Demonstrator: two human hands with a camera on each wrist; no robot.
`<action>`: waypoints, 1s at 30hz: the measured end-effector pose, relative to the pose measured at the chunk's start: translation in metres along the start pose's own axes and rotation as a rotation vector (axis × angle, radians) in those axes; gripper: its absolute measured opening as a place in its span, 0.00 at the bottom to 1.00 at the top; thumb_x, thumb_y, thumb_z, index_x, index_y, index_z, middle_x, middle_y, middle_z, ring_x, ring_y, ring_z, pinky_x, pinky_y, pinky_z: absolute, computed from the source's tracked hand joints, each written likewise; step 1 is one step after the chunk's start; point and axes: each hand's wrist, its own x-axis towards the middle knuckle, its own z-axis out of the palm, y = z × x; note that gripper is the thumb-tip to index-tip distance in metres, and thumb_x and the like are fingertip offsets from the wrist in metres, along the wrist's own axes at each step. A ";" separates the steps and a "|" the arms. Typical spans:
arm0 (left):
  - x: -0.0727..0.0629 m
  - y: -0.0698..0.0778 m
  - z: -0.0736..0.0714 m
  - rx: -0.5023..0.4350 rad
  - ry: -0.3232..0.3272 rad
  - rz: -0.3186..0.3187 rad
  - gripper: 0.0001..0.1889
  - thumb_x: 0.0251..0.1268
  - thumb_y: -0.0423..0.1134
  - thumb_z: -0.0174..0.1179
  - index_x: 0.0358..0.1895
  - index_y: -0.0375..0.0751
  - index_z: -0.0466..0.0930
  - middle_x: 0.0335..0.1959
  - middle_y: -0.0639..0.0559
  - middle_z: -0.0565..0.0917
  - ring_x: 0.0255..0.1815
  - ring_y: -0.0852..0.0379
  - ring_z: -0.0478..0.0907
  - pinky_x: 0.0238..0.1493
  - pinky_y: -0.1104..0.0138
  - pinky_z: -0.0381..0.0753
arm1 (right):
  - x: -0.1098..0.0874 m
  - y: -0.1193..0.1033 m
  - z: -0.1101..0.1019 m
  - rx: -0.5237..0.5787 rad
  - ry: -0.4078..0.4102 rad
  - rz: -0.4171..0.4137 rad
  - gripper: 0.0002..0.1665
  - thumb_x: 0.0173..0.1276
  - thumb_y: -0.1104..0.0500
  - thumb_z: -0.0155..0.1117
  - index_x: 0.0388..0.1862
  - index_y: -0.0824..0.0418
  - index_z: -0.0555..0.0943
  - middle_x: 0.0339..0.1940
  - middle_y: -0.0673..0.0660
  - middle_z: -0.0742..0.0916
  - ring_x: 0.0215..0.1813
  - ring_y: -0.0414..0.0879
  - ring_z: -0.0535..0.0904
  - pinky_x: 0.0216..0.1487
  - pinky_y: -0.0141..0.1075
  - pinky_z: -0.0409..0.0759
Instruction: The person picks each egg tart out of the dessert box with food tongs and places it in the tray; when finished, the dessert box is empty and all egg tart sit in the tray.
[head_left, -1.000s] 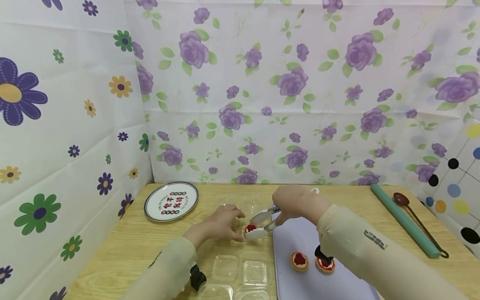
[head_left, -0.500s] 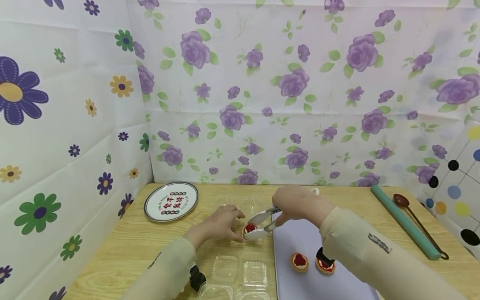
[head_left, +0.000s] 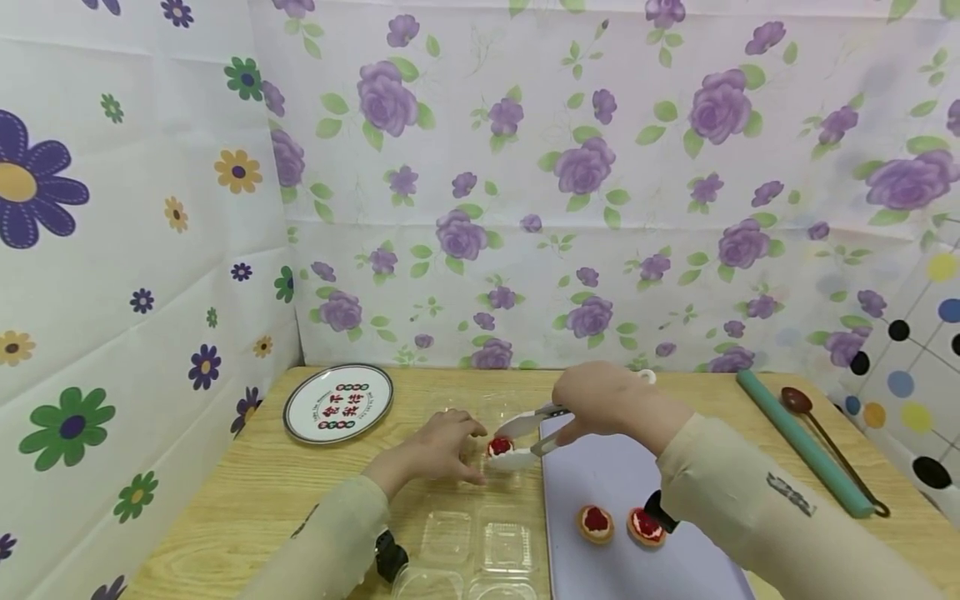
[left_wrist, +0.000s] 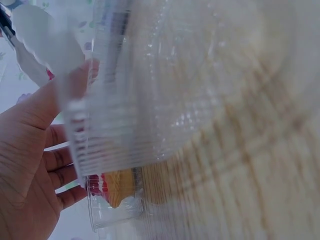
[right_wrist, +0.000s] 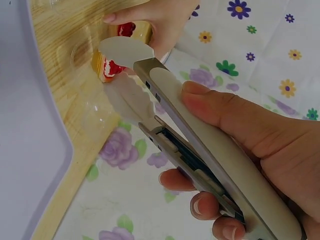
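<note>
My right hand [head_left: 603, 400] grips a pair of tongs [right_wrist: 167, 85] with pale scalloped heads. Between those heads is a berry-topped tart [head_left: 500, 447], over or in a compartment of a clear plastic box [head_left: 504, 407]; whether the heads touch it I cannot tell. My left hand [head_left: 442, 446] is at the box's left side, thumb and fingers spread apart. From the left wrist, another tart [left_wrist: 120, 189] shows inside a clear compartment near the fingers, behind a blurred sheet of clear plastic [left_wrist: 175, 85]. In the head view the left hand hides that second tart.
Two more tarts [head_left: 596, 523] lie on the lilac tray [head_left: 600, 475] at right. Clear compartments [head_left: 447, 537] extend toward me. A printed plate [head_left: 339, 404] sits back left; a green rolling pin [head_left: 806, 446] and brown ladle [head_left: 797, 400] lie at far right.
The tongs and the tart between them have shifted slightly away from me. My right hand has moved a little to the right. My left hand stays nearly still.
</note>
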 end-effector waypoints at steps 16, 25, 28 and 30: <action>0.000 0.000 0.001 0.003 0.002 0.006 0.36 0.47 0.59 0.71 0.59 0.43 0.76 0.54 0.50 0.79 0.59 0.49 0.72 0.65 0.52 0.67 | -0.044 0.025 -0.005 0.072 0.022 0.046 0.15 0.54 0.44 0.73 0.27 0.54 0.83 0.22 0.45 0.80 0.25 0.39 0.70 0.28 0.31 0.71; 0.000 0.000 0.000 -0.003 0.007 0.006 0.36 0.47 0.57 0.72 0.58 0.42 0.76 0.53 0.50 0.79 0.58 0.48 0.73 0.64 0.51 0.68 | -0.068 0.041 0.007 0.052 0.035 0.068 0.15 0.53 0.42 0.73 0.27 0.50 0.82 0.22 0.43 0.78 0.25 0.38 0.68 0.27 0.31 0.66; 0.000 0.000 0.001 -0.006 0.007 0.012 0.36 0.47 0.57 0.72 0.58 0.42 0.76 0.52 0.49 0.79 0.58 0.48 0.73 0.63 0.51 0.68 | -0.075 0.046 0.013 0.053 0.038 0.090 0.15 0.52 0.41 0.73 0.25 0.48 0.81 0.21 0.42 0.77 0.24 0.38 0.67 0.25 0.30 0.64; 0.001 0.000 0.001 0.000 0.003 0.013 0.36 0.47 0.58 0.71 0.59 0.42 0.76 0.52 0.50 0.79 0.57 0.49 0.73 0.63 0.51 0.68 | -0.079 0.050 0.017 0.048 0.048 0.093 0.15 0.52 0.40 0.73 0.23 0.47 0.80 0.20 0.42 0.76 0.24 0.37 0.66 0.25 0.30 0.64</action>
